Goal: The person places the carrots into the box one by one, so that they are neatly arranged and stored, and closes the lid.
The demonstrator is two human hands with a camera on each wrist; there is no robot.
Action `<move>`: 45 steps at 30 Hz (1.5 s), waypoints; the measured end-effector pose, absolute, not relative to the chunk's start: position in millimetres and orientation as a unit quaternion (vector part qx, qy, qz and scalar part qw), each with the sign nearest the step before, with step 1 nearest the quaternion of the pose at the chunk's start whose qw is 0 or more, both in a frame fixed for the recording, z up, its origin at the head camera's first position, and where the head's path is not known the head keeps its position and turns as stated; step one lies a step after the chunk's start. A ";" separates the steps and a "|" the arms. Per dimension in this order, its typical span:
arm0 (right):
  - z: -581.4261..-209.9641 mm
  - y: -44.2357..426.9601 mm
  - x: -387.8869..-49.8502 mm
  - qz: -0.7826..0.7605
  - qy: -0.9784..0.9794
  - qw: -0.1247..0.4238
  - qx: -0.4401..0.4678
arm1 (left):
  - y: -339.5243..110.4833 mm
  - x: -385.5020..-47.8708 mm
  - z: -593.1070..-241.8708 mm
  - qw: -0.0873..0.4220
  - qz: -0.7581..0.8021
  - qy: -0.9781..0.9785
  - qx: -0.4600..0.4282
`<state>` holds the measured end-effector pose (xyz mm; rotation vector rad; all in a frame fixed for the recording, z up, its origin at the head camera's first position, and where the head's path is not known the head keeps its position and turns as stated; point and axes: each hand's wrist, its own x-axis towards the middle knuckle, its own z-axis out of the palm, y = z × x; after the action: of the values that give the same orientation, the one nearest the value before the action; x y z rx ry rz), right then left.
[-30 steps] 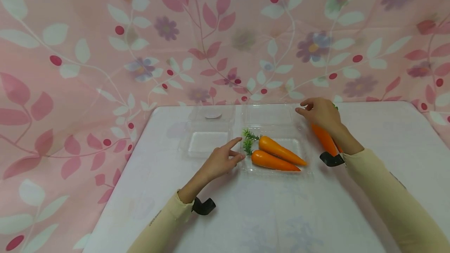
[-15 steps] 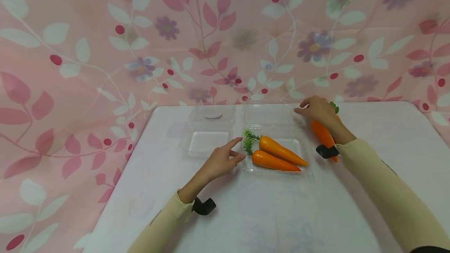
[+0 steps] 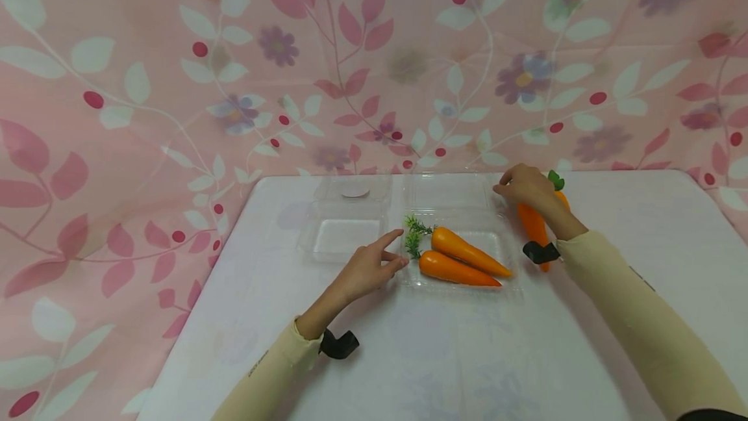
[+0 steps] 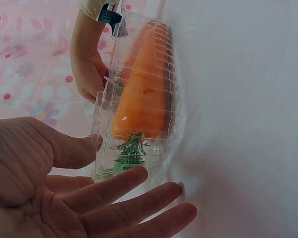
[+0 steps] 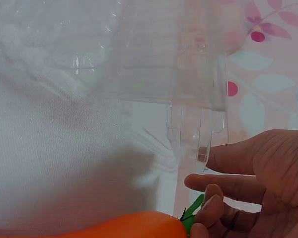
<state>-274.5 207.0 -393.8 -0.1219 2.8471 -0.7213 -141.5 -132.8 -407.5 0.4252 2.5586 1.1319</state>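
Note:
Two orange carrots (image 3: 467,252) with feathery green tops lie in the base of the right clear plastic box (image 3: 444,284). Its lid (image 3: 447,190) is folded back. My left hand (image 3: 368,268) is at the box's left side, fingers spread and fairly straight; the thumb touches or nearly touches the rim in the left wrist view. At the lid's right edge, my right hand (image 3: 528,190) pinches the plastic between thumb and index finger. Its other fingers curl beside the green leaf of another carrot (image 5: 139,225), partly hidden by the hand and wrist.
A second clear plastic box (image 3: 345,239) lies open to the left, a pale round label (image 3: 354,192) on its lid. Both stand on a white-covered table (image 3: 444,356). A pink floral cloth (image 3: 362,70) hangs right behind the table's far edge.
The carrot beside my right hand has swung, its tip now further left and nearer the front. My right thumb and index finger have drawn closer together. The left hand has not moved.

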 end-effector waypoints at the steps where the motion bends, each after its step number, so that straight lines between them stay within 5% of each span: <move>1: -393.6 206.8 -274.0 -0.245 0.963 0.100 -0.041 | -132.7 -141.4 -407.4 0.155 0.394 0.894 0.148; 26: -370.2 216.1 -247.6 -0.335 0.941 -0.027 -0.040 | -132.8 -141.4 -407.9 0.159 0.403 0.889 0.146; 45: -355.1 229.2 -208.4 -0.356 0.927 -0.057 -0.106 | -132.1 -141.1 -406.3 0.161 0.405 0.888 0.144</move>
<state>-208.4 229.2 -355.1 -0.3452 3.0231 -1.1606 -141.1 -132.1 -406.3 0.4121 2.5367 1.1559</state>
